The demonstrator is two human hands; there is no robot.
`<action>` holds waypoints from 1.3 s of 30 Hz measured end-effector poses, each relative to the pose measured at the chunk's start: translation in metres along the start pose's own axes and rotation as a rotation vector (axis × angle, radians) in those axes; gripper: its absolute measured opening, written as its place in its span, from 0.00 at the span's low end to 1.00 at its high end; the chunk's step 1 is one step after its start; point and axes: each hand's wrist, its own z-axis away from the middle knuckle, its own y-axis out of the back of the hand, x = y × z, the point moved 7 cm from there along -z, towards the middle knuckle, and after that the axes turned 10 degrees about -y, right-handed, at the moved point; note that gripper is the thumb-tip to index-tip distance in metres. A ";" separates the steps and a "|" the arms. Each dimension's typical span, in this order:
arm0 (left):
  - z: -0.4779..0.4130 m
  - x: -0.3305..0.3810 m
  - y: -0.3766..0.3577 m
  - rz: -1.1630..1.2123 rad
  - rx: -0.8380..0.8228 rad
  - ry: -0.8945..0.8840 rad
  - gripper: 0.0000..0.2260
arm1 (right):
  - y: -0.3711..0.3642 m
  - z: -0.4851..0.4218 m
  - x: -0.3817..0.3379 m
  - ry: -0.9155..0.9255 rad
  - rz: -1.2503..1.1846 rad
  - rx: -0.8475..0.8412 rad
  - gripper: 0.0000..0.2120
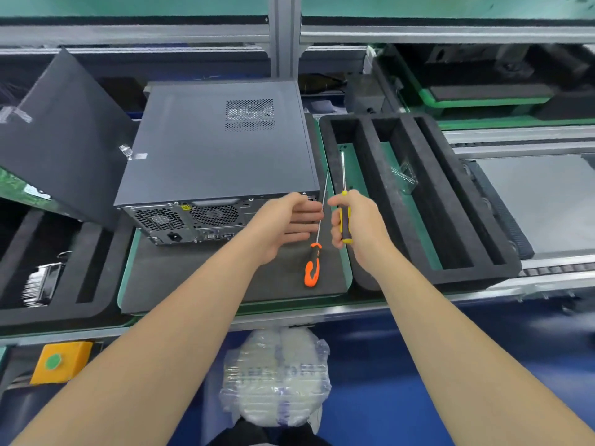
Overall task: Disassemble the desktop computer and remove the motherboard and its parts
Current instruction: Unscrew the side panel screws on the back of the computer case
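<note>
The desktop computer (219, 146) is laid on its side on a grey mat (193, 278) on the surface, its rear panel with fan grilles and ports turned toward the camera. The left grip (286, 220) is set at the case's rear right corner, the fingers (306, 217) held straight across the rear panel and the thumb laid on the top edge; nothing is enclosed by it. The right grip (354, 217) is wrapped around the handle of a yellow-and-black screwdriver (343, 175), whose shaft is pointed away from the person, just beside the case's right side. An orange screwdriver (313, 265) is left lying on the mat between the two grips, its shaft running up along the case's right edge. A black foam tray (373, 201) with long compartments is placed to the right, and a black panel (67, 133) is leaned to the left of the case.
</note>
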 end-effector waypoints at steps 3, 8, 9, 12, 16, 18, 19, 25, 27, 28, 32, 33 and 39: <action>0.001 0.007 0.007 0.210 0.039 0.035 0.17 | -0.011 0.020 -0.008 -0.016 -0.150 -0.110 0.15; 0.002 -0.005 0.004 0.307 0.012 0.152 0.16 | -0.026 0.048 0.006 -0.069 -0.177 -0.193 0.12; 0.003 -0.008 0.004 0.320 0.015 0.167 0.15 | -0.027 0.053 0.012 -0.072 -0.150 -0.197 0.12; 0.002 -0.011 0.001 0.424 0.007 0.185 0.13 | -0.030 0.064 0.030 -0.103 -0.101 -0.197 0.12; -0.001 -0.011 -0.003 0.489 -0.015 0.166 0.13 | -0.030 0.065 0.046 -0.166 -0.141 -0.187 0.11; -0.002 -0.010 -0.003 0.488 -0.013 0.156 0.13 | -0.030 0.061 0.047 -0.150 -0.153 -0.191 0.12; -0.003 -0.009 -0.004 0.483 -0.008 0.147 0.12 | -0.030 0.060 0.047 -0.139 -0.154 -0.198 0.11; -0.002 -0.008 -0.007 0.482 0.011 0.097 0.10 | -0.030 0.055 0.049 -0.127 -0.150 -0.225 0.10; -0.002 -0.008 -0.007 0.475 0.012 0.084 0.10 | -0.029 0.054 0.050 -0.123 -0.147 -0.229 0.10; -0.002 -0.008 -0.007 0.469 0.013 0.079 0.11 | -0.029 0.054 0.051 -0.120 -0.143 -0.230 0.10; -0.003 -0.010 -0.006 0.432 0.005 0.070 0.11 | -0.029 0.055 0.053 -0.114 -0.143 -0.232 0.11; -0.003 -0.010 -0.005 0.425 0.002 0.067 0.11 | -0.029 0.055 0.054 -0.112 -0.142 -0.233 0.12; -0.005 -0.010 -0.002 0.455 0.006 0.050 0.13 | -0.034 0.053 0.056 -0.120 -0.186 -0.220 0.17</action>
